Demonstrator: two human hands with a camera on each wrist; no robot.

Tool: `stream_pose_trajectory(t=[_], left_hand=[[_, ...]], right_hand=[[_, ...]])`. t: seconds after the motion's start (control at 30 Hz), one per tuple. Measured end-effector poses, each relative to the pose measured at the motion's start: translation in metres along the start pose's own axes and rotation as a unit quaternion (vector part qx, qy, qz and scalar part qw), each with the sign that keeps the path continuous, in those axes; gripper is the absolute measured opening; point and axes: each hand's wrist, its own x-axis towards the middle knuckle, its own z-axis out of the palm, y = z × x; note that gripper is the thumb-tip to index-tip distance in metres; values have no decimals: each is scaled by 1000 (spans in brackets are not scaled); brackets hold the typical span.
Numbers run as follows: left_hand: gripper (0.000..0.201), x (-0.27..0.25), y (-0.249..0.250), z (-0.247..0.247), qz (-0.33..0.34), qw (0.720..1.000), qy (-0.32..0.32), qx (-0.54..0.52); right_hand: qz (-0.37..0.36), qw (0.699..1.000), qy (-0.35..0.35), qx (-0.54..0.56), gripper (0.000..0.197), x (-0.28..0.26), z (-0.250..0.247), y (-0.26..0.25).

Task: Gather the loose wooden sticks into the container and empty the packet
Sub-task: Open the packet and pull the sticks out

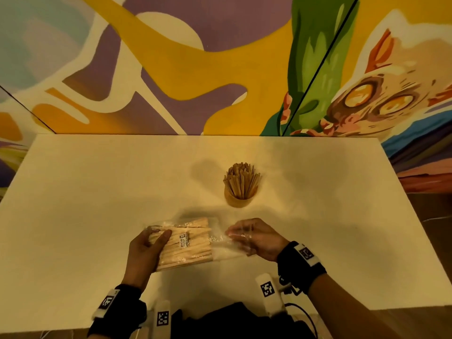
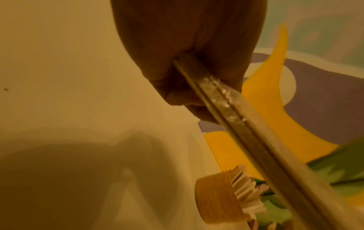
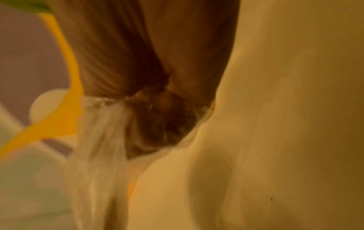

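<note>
A clear plastic packet (image 1: pixel 188 243) full of flat wooden sticks is held just above the white table (image 1: pixel 97 204), near the front edge. My left hand (image 1: pixel 149 243) grips its left end, thumb on top. My right hand (image 1: pixel 247 238) holds the loose, empty plastic at the right end. In the left wrist view the packet (image 2: pixel 246 123) runs edge-on from my left hand (image 2: pixel 187 62). In the right wrist view my right hand (image 3: pixel 157 87) bunches the plastic (image 3: pixel 102 132). A round wooden container (image 1: pixel 238 198) crammed with upright sticks (image 1: pixel 241 178) stands behind the packet; the container (image 2: pixel 216 197) also shows at the left wrist view's lower edge.
A painted mural wall (image 1: pixel 220 69) rises right behind the table's far edge. Black wrist bands with white tagged blocks (image 1: pixel 267 289) sit by the near edge, beside a dark garment (image 1: pixel 232 321). No loose sticks lie on the table.
</note>
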Motion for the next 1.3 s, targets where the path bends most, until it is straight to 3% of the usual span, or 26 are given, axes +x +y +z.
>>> stream_pose_trajectory(t=[0.13, 0.27, 0.43, 0.6, 0.77, 0.97, 1.2, 1.3], left_hand=[[16, -1, 0, 5, 0, 1000, -15, -7], [18, 2, 0, 2, -7, 1000, -9, -10], [11, 2, 4, 0, -7, 1000, -14, -17], [12, 2, 11, 0, 41, 998, -38, 26], [28, -2, 17, 13, 45, 999, -23, 14], [31, 4, 17, 19, 24, 1000, -16, 6], [29, 4, 32, 39, 93, 985, -103, 103], [26, 3, 34, 44, 76, 987, -123, 75]], right_hand=[[-31, 999, -14, -38, 43, 6, 9, -3], [-61, 995, -74, -14, 30, 4, 7, -3], [-55, 993, -99, 36, 39, 2, -2, 1], [-81, 996, -26, -2, 48, 4, -4, 0], [-79, 996, 45, -10, 22, 10, 8, 2], [-87, 994, 48, -39, 37, 9, 9, -2], [-103, 991, 35, -82, 28, 12, 16, 1], [-131, 984, 76, -91, 24, 13, 14, 3]])
